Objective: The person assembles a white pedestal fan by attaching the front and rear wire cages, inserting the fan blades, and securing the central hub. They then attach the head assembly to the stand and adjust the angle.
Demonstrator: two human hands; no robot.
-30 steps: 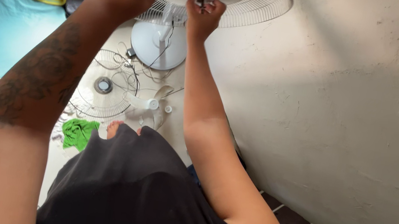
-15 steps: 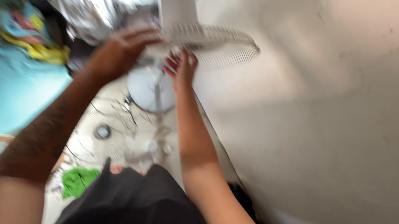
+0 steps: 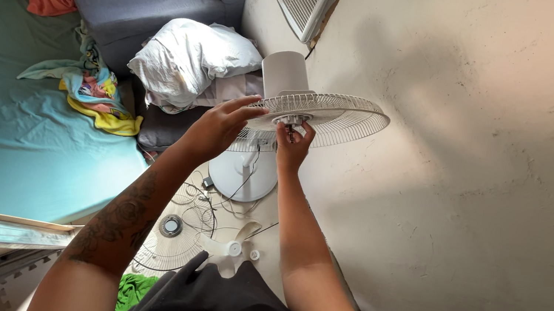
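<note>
We held the white wire fan guard close by the right wall: right hand pinching its hub, left hand spread on the rim. Below lay loose white blades and cables.

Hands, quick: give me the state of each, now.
Left hand: open, steadying the fan's rear grille.
Right hand: fingertips pinched at the grille's hub.

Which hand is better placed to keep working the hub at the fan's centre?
Likely the right hand: its fingers already pinch the hub. The left hand only steadies the rear grille rim.
</note>
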